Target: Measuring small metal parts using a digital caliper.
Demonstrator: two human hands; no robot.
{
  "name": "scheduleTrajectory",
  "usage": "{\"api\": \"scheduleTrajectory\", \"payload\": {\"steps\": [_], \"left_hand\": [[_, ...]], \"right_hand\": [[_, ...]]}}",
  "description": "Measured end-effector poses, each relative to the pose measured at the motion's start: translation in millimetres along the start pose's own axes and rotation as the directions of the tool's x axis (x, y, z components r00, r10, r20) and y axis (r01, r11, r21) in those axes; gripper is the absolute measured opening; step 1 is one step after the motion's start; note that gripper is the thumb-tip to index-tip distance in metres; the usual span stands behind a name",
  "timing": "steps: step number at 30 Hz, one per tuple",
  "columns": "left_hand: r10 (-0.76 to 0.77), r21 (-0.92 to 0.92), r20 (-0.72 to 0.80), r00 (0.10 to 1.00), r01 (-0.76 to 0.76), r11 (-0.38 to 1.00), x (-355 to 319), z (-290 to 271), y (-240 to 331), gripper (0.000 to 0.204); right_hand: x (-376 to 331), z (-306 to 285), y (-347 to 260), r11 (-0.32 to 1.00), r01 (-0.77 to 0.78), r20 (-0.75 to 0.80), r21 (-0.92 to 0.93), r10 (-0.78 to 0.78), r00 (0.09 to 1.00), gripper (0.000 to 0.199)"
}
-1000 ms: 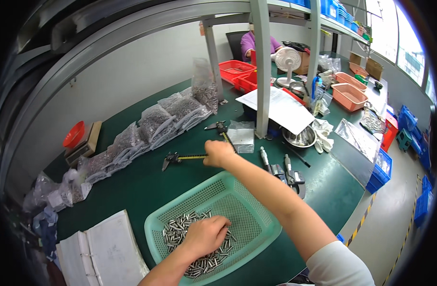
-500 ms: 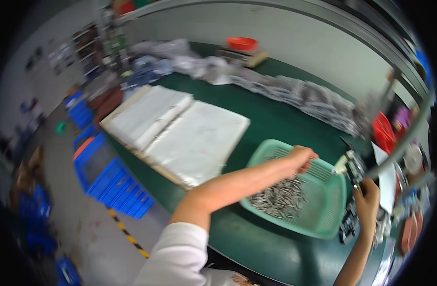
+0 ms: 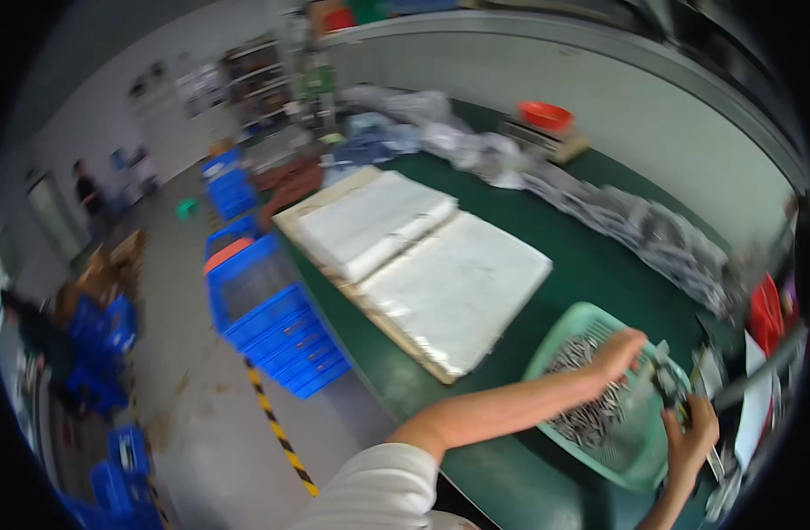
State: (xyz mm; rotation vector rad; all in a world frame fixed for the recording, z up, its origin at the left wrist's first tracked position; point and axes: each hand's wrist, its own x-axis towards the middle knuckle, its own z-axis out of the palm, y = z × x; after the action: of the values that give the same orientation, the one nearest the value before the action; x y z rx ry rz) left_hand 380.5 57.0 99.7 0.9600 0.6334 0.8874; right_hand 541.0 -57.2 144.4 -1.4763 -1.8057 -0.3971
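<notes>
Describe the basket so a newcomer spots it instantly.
Find the dark green table, then the big open binder with white pages lying on it. To the binder's lower right in the view, with the left hand over it, sits a rectangular basket. Unlike the blue crates beside the table, it is pale green and holds small silvery metal pins.
</notes>
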Motion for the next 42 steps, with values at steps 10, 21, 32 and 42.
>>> {"api": "scheduleTrajectory", "payload": {"steps": [10, 21, 32, 42], "left_hand": [[0.311, 0.221, -0.137, 0.940, -0.278, 0.935, -41.8, -40.0, 43.0, 0.021], [0.354, 0.360, -0.071, 0.932, -0.307, 0.881, -51.2, -37.0, 26.7, 0.016], [0.370, 0.404, 0.011, 0.929, -0.342, 0.848, -40.9, -26.7, 19.5, 0.013], [0.726, 0.911, -0.107, 0.679, -0.226, 0.346, -35.7, -119.2, 70.8, 0.022]], "right_hand": [[-3.2, 37.5, 3.3, 0.990, 0.063, 0.162, -0.123, -0.043, 0.986, 0.036], [-11.0, 48.2, 1.1, 0.992, 0.049, 0.050, -0.114, -0.043, 0.998, 0.040], [-17.8, 39.6, 6.9, 0.988, 0.104, 0.001, -0.116, -0.105, 0.995, 0.061], [-22.8, 39.3, 10.1, 0.992, 0.055, 0.092, -0.111, -0.045, 0.995, 0.059]]}}
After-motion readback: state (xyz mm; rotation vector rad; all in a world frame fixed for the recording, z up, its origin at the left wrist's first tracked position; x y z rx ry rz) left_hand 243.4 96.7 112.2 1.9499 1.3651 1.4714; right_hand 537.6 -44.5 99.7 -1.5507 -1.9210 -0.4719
